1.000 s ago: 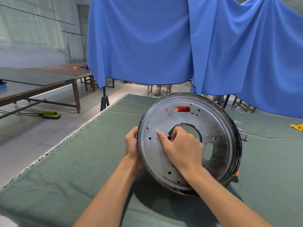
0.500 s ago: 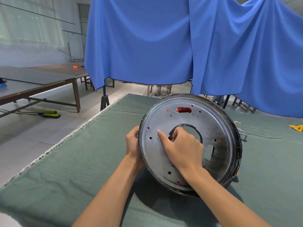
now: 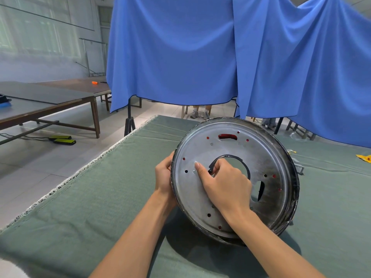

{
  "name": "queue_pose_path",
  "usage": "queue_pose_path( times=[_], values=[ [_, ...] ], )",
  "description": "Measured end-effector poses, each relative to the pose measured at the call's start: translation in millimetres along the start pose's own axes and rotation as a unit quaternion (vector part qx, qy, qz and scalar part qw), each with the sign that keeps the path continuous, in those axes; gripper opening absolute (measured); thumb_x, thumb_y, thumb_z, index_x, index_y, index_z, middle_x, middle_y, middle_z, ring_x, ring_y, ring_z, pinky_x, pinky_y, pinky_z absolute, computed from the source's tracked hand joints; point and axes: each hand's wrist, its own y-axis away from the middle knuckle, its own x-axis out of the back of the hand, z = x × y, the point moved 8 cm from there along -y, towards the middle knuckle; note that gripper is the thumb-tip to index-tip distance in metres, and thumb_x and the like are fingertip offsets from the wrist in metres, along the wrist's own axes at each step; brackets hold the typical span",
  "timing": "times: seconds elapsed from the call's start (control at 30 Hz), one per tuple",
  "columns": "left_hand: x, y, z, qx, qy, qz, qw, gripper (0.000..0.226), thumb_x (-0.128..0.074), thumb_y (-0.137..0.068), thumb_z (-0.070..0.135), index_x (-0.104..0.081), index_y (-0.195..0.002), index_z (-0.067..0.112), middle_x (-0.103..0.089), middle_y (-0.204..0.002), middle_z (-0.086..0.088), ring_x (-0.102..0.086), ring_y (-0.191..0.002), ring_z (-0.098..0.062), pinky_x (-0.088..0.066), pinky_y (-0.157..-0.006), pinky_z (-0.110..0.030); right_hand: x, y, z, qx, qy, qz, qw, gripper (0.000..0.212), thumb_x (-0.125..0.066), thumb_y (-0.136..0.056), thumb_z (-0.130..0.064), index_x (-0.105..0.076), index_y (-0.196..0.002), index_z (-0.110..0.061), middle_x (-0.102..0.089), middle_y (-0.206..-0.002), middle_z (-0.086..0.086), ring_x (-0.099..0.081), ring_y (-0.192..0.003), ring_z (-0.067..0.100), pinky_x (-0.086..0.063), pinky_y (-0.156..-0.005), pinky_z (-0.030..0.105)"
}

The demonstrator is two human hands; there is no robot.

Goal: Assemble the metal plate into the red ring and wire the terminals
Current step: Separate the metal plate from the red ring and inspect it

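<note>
**Plate tilted on its lower edge, held by 2 hands through rim and centre hole**

At the far left stands a wooden table on the tiled floor, with 2 yellow-green devices lying beneath it. Blue cloth hangs across the back. In front of it, a green mat covers the work surface.

On that mat, the left hand grips the left rim of the metal plate, fingers curled behind the edge and out of sight, thumb toward the front. The plate stands tilted, its lower edge resting on the mat and its face turned up toward the camera. A dark band wraps its outer edge. The red ring itself cannot be made out as a separate piece, but red shows through the slot near the top and through several small holes, so it seems to sit behind the plate.

To the right, the right hand lies across the plate's face. Its fingers curl into the centre hole and hook the black trim at the hole's left edge, with the thumb stretched flat toward a small hole on the left.

The plate's axis leans away from the person, and both grips sit on its left half, so the right side hangs unsupported. Any turning or seating move likely pivots about the lower edge, with the right hand nearer the centre to steer it.
</note>
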Motion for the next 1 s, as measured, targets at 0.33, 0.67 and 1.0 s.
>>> queue_pose_path(
  times=[0.33,0.67,1.0],
  values=[
    [1.2,-1.3,-0.7,-0.001,-0.002,0.001,1.000,0.025,-0.047,-0.074,0.028,-0.060,-0.077,0.007,-0.064,-0.071,-0.011,-0.061,-0.062,-0.023,-0.051,-0.059,-0.028,-1.5,-0.3,-0.6,0.005,-0.004,0.002,1.000,0.047,-0.043,-0.082,-0.071,-0.035,-0.062,-0.029,-0.039,-0.050,-0.015,-0.040,-0.046,0.004,-0.022,-0.044,0.018],
    [2.2,-1.5,-0.4,-0.003,0.006,0.002,1.000,0.028,-0.039,-0.084,0.024,-0.057,-0.068,0.008,-0.061,-0.062,-0.008,-0.058,-0.054,-0.019,-0.050,-0.053,-0.024,-2.0,-0.1,-1.5,0.015,-0.006,0.007,1.000,0.050,-0.040,-0.081,-0.073,-0.040,-0.063,-0.026,-0.042,-0.051,-0.015,-0.042,-0.046,0.004,-0.023,-0.044,0.017],
    [-2.1,-0.7,2.2,-0.014,0.011,-0.016,1.000,0.044,-0.038,-0.086,0.023,-0.070,-0.059,0.011,-0.067,-0.062,-0.009,-0.065,-0.055,-0.019,-0.054,-0.051,-0.023,-4.8,-1.4,-1.5,0.013,-0.008,0.007,1.000,0.051,-0.039,-0.080,-0.073,-0.043,-0.065,-0.025,-0.042,-0.052,-0.015,-0.043,-0.047,0.004,-0.024,-0.044,0.017]
  ],
)
